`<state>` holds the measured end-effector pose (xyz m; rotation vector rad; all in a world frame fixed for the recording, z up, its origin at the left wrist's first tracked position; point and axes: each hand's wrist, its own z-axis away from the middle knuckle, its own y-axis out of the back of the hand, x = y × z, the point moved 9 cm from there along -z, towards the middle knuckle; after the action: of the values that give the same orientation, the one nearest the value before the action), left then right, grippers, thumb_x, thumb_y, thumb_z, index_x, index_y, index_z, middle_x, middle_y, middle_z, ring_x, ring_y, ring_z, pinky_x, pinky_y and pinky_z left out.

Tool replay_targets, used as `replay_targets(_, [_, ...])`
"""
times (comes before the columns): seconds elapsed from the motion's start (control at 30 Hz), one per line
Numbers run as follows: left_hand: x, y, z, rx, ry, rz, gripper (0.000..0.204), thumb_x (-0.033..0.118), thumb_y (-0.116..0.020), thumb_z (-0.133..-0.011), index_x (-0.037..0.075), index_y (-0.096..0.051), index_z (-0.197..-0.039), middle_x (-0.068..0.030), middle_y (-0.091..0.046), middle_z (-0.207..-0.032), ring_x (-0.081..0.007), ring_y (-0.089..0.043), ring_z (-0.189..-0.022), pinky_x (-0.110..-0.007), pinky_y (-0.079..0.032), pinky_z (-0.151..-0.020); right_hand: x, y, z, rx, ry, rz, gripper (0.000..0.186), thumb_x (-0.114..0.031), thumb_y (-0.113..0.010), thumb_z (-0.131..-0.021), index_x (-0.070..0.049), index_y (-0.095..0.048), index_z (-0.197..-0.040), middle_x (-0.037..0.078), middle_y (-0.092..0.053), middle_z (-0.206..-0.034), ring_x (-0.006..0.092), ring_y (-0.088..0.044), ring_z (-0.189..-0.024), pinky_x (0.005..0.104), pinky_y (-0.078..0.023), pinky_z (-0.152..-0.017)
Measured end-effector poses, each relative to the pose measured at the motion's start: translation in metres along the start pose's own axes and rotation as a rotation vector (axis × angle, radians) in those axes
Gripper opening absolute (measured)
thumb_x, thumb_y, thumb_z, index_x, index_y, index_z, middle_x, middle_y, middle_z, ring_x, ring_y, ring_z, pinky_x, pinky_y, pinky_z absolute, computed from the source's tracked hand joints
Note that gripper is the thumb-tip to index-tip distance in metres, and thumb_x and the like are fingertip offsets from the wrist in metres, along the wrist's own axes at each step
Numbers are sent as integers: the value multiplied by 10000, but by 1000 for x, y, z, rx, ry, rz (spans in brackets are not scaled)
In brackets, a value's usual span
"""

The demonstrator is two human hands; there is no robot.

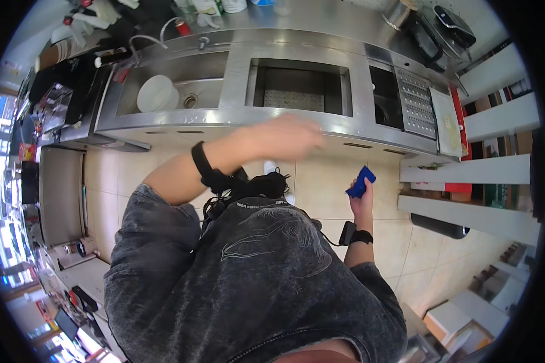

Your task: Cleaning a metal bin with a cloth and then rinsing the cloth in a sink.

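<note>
Some floor (321, 181) separates counter edge (362, 127) from blue item (361, 181) in right hand (362, 201).

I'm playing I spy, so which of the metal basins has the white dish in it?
The leftmost basin, with the round drain showing. The white dish sits there; none shows in the middle basin or the dark right basin.

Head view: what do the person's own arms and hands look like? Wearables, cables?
No gloves on the left hand, which is blurred, or the right hand. Short sleeves, mottled dark grey. Left wrist: black strap. Right wrist: black band with a small black box and a thin dark cable.
</note>
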<state>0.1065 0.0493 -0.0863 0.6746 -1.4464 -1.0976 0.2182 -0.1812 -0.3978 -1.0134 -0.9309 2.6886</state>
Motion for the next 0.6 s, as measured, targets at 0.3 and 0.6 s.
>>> replay_targets(0.3, [-309,-77,60,526,819,-157,461,209,-573,-827,-2,-481,-1227,-167,-515,-1211,-329,-469,-1165,-437,-394,-966,-133,-196,-30,-213,251,860,235,-156,-610,-887,-34,-598,-1088,13,-646,-890,78,-577,-809,224,-437,-744])
replay_targets(0.6, [-334,-111,43,539,885,-136,613,275,-573,-824,-10,-377,-1331,-176,-404,-1355,-329,-307,-1324,-479,-247,-1075,-86,-341,-163,-341,422,1840,326,-214,-695,-770,-15,-611,-1014,191,-619,-916,323,-609,-756,379,-492,-680])
